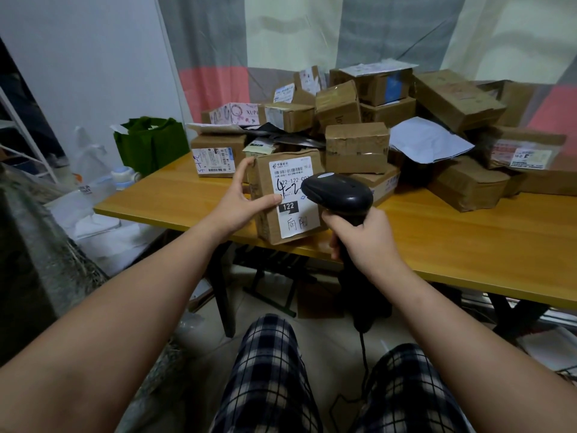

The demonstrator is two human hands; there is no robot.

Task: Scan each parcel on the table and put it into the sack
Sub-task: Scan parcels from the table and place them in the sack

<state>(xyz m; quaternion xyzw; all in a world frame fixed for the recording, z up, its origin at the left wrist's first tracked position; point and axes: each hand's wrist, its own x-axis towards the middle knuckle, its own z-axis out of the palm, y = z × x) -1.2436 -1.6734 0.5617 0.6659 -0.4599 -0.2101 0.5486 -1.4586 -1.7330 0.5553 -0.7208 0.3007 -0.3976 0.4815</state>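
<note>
A grey woven sack (pixel 34 245) lies far left, beside the wooden counter (pixel 468 245). The left hand (pixel 240 201) has thumb and fingers clamped on a labelled cardboard parcel (pixel 290 220) at the counter's near edge. Just right, the right hand (pixel 365 235) grips a black scanner (pixel 338 193) over the label, with piled parcels (pixel 356 148) behind.

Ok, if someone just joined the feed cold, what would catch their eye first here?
The centre: the left hand holds a labelled cardboard parcel at the near edge of the wooden table, while the right hand aims a black barcode scanner at its label. Behind, a heap of brown parcels crowds the tabletop, with a green bag off the table's left end.
</note>
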